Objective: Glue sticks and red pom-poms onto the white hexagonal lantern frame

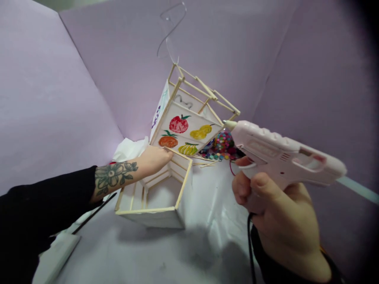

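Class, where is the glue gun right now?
In the head view, the glue gun is at the right, in the right hand, its nozzle by the fruit panel.

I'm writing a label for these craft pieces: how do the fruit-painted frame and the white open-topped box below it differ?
The fruit-painted frame carries colourful fruit pictures; the white open-topped box shows plain outer walls. The frame is tilted, while the box stands with its opening up. A wire hook rises from the frame's top; the box has none in view. Both combine pale wooden sticks with white panels.
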`<state>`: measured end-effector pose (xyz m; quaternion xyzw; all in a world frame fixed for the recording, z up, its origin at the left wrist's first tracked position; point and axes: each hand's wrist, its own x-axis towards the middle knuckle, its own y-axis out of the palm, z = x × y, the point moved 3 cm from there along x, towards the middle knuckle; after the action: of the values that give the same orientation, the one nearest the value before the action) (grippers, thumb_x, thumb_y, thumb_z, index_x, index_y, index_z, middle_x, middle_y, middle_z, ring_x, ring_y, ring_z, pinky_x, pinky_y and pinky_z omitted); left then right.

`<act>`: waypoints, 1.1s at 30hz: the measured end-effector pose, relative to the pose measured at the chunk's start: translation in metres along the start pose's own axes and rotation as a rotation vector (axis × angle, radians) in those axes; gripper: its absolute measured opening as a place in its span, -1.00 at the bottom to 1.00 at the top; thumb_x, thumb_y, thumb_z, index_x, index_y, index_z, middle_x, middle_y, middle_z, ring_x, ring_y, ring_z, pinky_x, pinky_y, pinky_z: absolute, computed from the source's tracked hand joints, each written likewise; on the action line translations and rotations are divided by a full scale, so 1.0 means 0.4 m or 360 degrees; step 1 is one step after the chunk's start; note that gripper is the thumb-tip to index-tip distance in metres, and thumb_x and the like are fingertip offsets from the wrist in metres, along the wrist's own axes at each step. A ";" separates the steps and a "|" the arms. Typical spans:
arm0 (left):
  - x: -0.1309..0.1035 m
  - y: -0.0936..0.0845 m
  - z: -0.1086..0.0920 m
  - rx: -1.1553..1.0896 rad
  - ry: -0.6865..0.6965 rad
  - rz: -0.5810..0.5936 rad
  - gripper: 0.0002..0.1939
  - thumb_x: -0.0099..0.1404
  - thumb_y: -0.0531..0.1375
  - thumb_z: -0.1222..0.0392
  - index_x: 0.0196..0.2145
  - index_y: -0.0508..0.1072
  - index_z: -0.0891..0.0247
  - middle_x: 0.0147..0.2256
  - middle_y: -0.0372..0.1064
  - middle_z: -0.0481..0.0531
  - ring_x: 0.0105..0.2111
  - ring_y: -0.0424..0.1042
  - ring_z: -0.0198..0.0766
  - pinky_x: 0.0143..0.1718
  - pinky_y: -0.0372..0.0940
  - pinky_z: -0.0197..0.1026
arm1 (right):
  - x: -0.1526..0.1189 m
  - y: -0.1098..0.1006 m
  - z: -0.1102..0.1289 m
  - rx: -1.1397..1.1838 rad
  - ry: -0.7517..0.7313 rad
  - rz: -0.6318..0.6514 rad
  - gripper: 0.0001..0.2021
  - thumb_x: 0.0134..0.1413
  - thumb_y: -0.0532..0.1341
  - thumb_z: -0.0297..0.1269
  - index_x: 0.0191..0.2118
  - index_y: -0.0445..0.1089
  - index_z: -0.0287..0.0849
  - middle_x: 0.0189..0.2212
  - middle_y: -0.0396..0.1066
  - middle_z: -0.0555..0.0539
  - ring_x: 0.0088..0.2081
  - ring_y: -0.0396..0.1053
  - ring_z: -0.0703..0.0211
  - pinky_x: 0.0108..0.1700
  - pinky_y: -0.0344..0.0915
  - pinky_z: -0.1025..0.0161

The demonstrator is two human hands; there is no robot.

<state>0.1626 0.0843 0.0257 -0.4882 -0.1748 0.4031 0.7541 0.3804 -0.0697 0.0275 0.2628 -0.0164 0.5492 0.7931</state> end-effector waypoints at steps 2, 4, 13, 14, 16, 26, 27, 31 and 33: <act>-0.001 -0.004 -0.003 -0.0012 -0.0009 -0.0026 -0.71 0.33 0.03 0.49 -0.18 0.52 0.35 -0.24 0.55 0.30 -0.27 0.60 0.01 -0.29 0.43 -0.10 | 0.000 -0.001 0.002 0.0015 -0.0014 0.0021 -0.75 0.06 0.41 -0.14 -0.15 0.47 -0.04 -0.35 0.48 0.01 -0.58 0.25 0.32 -0.60 0.21 0.32; -0.001 -0.005 -0.004 -0.0024 -0.0016 -0.0039 -0.71 0.34 0.03 0.49 -0.18 0.52 0.35 -0.24 0.55 0.29 -0.26 0.59 -0.02 -0.26 0.43 -0.11 | 0.000 -0.001 0.002 0.0028 -0.0026 0.0042 -0.76 0.07 0.41 -0.15 -0.16 0.47 -0.06 -0.34 0.49 0.00 -0.59 0.25 0.33 -0.60 0.22 0.33; -0.001 0.009 -0.011 0.0049 0.0098 -0.0018 -0.75 0.35 0.05 0.46 -0.17 0.51 0.37 -0.23 0.54 0.29 -0.25 0.58 -0.03 -0.24 0.45 -0.06 | -0.002 -0.006 0.001 0.0032 -0.0006 0.0069 -0.82 0.07 0.40 -0.17 -0.20 0.51 -0.01 -0.35 0.49 0.04 -0.58 0.27 0.34 -0.60 0.22 0.34; -0.002 0.008 -0.013 0.0056 0.0117 -0.0012 -0.74 0.35 0.04 0.46 -0.17 0.51 0.37 -0.22 0.54 0.30 -0.23 0.57 -0.01 -0.24 0.46 -0.03 | -0.002 -0.005 0.003 0.0025 -0.0004 0.0072 -0.83 0.08 0.40 -0.17 -0.19 0.51 -0.01 -0.34 0.50 0.04 -0.58 0.27 0.34 -0.59 0.22 0.33; -0.002 0.007 -0.015 0.0079 0.0134 0.0001 -0.73 0.36 0.03 0.46 -0.16 0.51 0.38 -0.22 0.54 0.31 -0.22 0.57 0.01 -0.24 0.46 0.00 | -0.002 -0.004 0.006 0.0014 0.0001 0.0082 -0.83 0.08 0.38 -0.19 -0.17 0.51 0.02 -0.31 0.51 0.04 -0.58 0.27 0.34 -0.59 0.22 0.32; -0.001 0.029 -0.001 0.0165 0.0146 -0.0090 -0.73 0.33 0.04 0.50 -0.22 0.52 0.38 -0.31 0.50 0.27 -0.37 0.55 -0.04 -0.36 0.45 -0.06 | 0.008 -0.005 0.004 -0.0009 -0.0257 0.0203 -0.89 0.15 0.36 -0.16 -0.19 0.55 0.04 -0.35 0.47 -0.01 -0.62 0.25 0.34 -0.69 0.18 0.34; -0.001 0.030 -0.001 0.0188 0.0139 -0.0088 -0.73 0.33 0.03 0.51 -0.21 0.52 0.39 -0.30 0.51 0.28 -0.37 0.56 -0.03 -0.37 0.45 -0.06 | 0.009 -0.004 0.005 -0.0019 -0.0275 0.0203 -0.88 0.15 0.36 -0.15 -0.18 0.55 0.05 -0.34 0.47 -0.02 -0.62 0.25 0.33 -0.69 0.18 0.34; 0.001 0.030 0.001 0.0221 0.0127 -0.0076 -0.74 0.34 0.04 0.51 -0.18 0.52 0.42 -0.25 0.52 0.30 -0.30 0.58 -0.01 -0.35 0.46 -0.08 | 0.008 -0.006 0.008 -0.0023 -0.0240 0.0153 -0.80 0.11 0.39 -0.12 -0.12 0.56 0.11 -0.30 0.49 -0.02 -0.61 0.26 0.32 -0.68 0.20 0.30; 0.001 0.029 0.004 0.0219 0.0122 -0.0074 -0.73 0.35 0.04 0.50 -0.16 0.51 0.42 -0.24 0.53 0.29 -0.29 0.59 -0.02 -0.34 0.46 -0.09 | 0.006 -0.007 0.009 -0.0017 -0.0191 0.0139 -0.82 0.09 0.40 -0.11 -0.15 0.57 0.10 -0.29 0.49 -0.01 -0.61 0.26 0.32 -0.67 0.20 0.29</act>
<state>0.1565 0.0878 0.0162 -0.4461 -0.1291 0.3776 0.8011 0.3849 -0.0699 0.0301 0.2902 -0.0783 0.5666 0.7673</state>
